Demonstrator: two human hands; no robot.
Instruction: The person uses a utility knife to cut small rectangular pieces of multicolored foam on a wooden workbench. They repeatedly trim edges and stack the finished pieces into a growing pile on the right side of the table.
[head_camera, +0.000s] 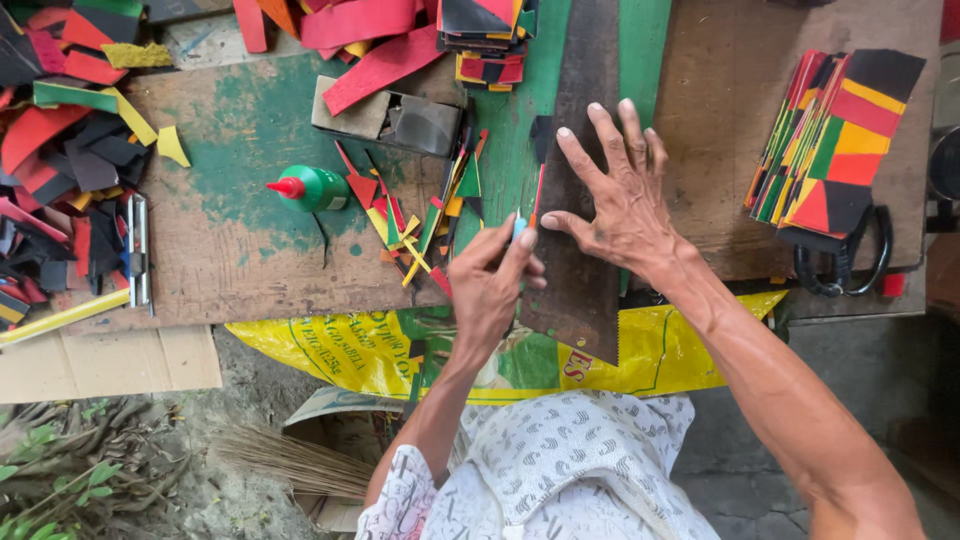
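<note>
My right hand (612, 195) lies flat with fingers spread on a long dark rusty saw blade (585, 90), pressing it onto a green sheet (640, 40) on the wooden board (220, 250). My left hand (492, 285) pinches a small blue cutter (519, 227) with its tip at the blade's left edge, close to my right thumb. A thin red strip (539, 190) runs along that same edge. Thin offcuts in red, yellow, green and black (420, 225) lie just left of my left hand.
A green glue bottle with a red cap (310, 188) lies left of the offcuts. A scrap pile (60, 150) and a utility knife (138, 250) are at far left. Stacked colour pieces (835, 140) and black scissors (850, 270) sit right. A yellow sack (340, 350) hangs below.
</note>
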